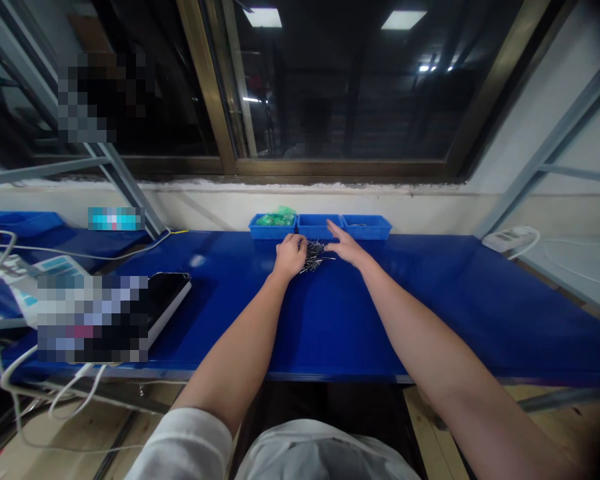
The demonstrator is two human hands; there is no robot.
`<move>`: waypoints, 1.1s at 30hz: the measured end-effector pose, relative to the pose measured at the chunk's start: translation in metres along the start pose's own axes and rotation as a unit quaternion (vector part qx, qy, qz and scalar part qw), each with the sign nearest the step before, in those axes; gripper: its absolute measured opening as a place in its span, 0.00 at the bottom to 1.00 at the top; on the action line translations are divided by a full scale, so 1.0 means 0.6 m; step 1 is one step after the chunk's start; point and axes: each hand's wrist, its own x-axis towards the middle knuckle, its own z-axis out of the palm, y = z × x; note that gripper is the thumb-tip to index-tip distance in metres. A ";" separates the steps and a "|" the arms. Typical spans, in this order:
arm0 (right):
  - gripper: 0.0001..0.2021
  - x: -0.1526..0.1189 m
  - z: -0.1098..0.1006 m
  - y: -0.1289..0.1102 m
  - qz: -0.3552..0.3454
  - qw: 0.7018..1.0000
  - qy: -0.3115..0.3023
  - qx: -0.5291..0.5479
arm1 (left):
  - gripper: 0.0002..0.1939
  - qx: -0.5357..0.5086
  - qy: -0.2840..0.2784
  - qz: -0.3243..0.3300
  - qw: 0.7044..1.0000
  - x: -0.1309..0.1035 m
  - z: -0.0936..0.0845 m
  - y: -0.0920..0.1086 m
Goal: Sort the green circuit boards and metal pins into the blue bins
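A small heap of thin, dark metal pins [313, 257] lies on the blue table between my hands; their exact kind is too small to tell. My left hand [291, 255] is at the heap's left edge with its fingers curled together, and what they may hold is hidden. On the other side, my right hand [347, 247] is open, its fingers apart and pointing toward the trays. Some pin ends reach close to its thumb. Just behind the heap stands the middle blue tray [320, 231].
The left blue tray [273, 232] holds green packets [279, 217]; the right blue tray [367, 231] has a few thin pieces inside. A black-topped device [167, 297] and white cables [10, 373] occupy the left side. A white power strip [510, 238] sits at the right.
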 end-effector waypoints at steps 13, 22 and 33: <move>0.10 -0.028 0.007 0.016 0.006 0.947 -0.057 -0.317 | 0.35 0.138 -0.174 0.031 0.974 -0.014 0.009 -0.003; 0.06 -0.031 0.009 0.018 -0.005 0.954 -0.073 -0.291 | 0.40 0.138 -0.231 0.021 0.963 -0.020 0.016 0.002; 0.04 -0.027 0.017 0.011 -0.060 0.984 0.017 -0.168 | 0.17 0.070 -0.129 0.144 0.979 -0.011 0.003 0.014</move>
